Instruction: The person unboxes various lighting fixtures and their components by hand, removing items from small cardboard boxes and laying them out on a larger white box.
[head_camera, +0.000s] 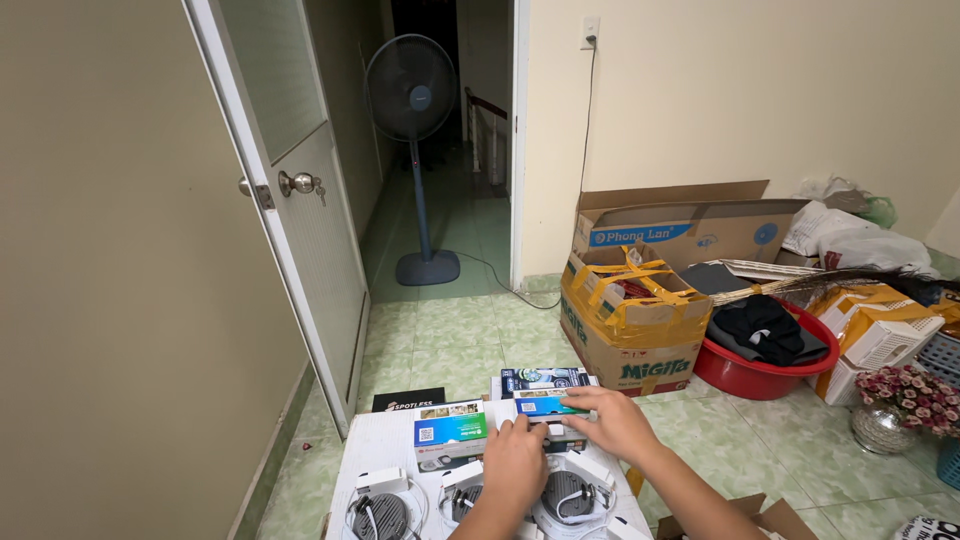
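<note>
Small box (548, 407) under both hands' fingertips (572, 395) (touching).

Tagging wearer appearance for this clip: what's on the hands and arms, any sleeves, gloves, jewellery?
Both bare: left hand and right hand have no gloves, and no rings or watch are visible. The forearms are uncovered as far as the bottom edge of the picture; no sleeve shows. No cables, straps or markings are on either arm.

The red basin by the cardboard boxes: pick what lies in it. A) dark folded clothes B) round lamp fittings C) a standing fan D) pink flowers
A: the red basin on the tiled floor holds a heap of dark folded clothes; the flowers stand apart in a glass vase to its right.
</note>
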